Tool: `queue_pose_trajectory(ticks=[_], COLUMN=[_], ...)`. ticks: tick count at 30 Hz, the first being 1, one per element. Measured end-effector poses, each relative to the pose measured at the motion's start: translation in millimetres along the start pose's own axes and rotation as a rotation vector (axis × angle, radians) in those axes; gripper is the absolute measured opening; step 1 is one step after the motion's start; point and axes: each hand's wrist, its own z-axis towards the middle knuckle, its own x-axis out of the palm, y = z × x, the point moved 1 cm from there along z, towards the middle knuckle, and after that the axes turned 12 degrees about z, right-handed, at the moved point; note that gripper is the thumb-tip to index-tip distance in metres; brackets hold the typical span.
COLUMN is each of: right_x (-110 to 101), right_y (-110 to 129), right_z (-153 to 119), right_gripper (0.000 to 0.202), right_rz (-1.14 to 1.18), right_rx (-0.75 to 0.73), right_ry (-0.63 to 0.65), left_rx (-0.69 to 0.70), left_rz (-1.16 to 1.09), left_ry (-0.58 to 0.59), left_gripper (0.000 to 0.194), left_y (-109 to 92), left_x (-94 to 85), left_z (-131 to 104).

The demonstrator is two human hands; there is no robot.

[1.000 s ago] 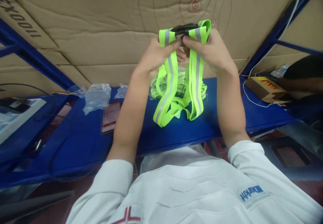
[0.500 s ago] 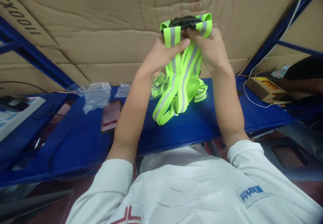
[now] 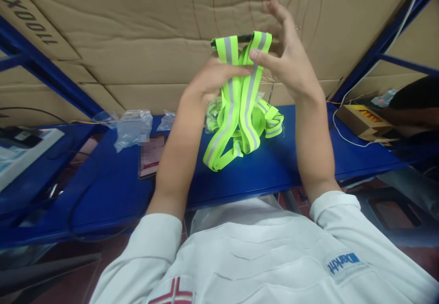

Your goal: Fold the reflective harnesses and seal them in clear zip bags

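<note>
My left hand (image 3: 210,79) is closed around a fluorescent yellow-green reflective strap (image 3: 227,112) with a grey stripe, its thumb lying across the front. Gathered loops hang from this hand down to the table. A dark piece (image 3: 244,38) shows at the top of the loops, mostly hidden by the webbing. My right hand (image 3: 295,64) is open at the right side, fingers stretched up and thumb tip at the strap's edge; whether it touches is hard to tell. Behind the hanging loops lies more bundled strap (image 3: 273,122), partly covered.
On the blue table (image 3: 240,180) are clear plastic bags (image 3: 134,128) and a phone (image 3: 152,155) left of my arm. An open cardboard box (image 3: 365,123) and a white cable (image 3: 346,135) are at the right, near another person's arm (image 3: 411,112). A cardboard wall (image 3: 137,29) stands behind.
My right hand has let go of the strap's top and opened, its fingers now raised. The strap has turned and dropped slightly left, so its black buckle is mostly hidden.
</note>
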Motion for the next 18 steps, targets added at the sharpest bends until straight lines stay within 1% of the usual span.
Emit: queue_pose_trajectory(ticks=[1,2,5,7,9,10,13,15,18], right_x=[-1,-1,6,13,17,18,14,8,-3], right_y=[9,16,26,27,25,24,20,17,9], right_z=[-3,-6,-11,-12,-11,-10,-6,-2,2], right_gripper=[0.062,0.059,0.036,0.023,0.016,0.018,0.038,0.041,0.035], right_rz=[-0.059,-0.126,-0.267,-0.286,-0.300,-0.328,-0.422,-0.403,-0.324], right_rx=[-0.053,-0.081,-0.056,-0.038,-0.040,-0.048,-0.099,-0.126,-0.132], right_ry=[0.013,0.044,0.155,0.158,0.099,0.063,-0.063,-0.168,-0.257], left_rx=[-0.007,-0.007,0.035,0.066,0.080,0.080,0.081,0.066,0.016], left_rz=[0.016,0.033,0.091,0.122,0.122,0.109,0.030,-0.033,-0.096], left_ry=[0.022,0.045,0.114,0.161,0.179,0.174,0.131,0.145,0.226], left_gripper=[0.036,0.037,0.032,0.028,0.035,0.040,0.048,0.046,0.035], left_y=[-2,-4,-10,-15,-19,-20,-19,-16,-12], left_x=[-3.1,-6.0,-11.8,-12.1,-9.1,-6.5,4.8,13.3,24.0], left_z=[-1,-3,-11,-16,-18,-18,-16,-15,-16])
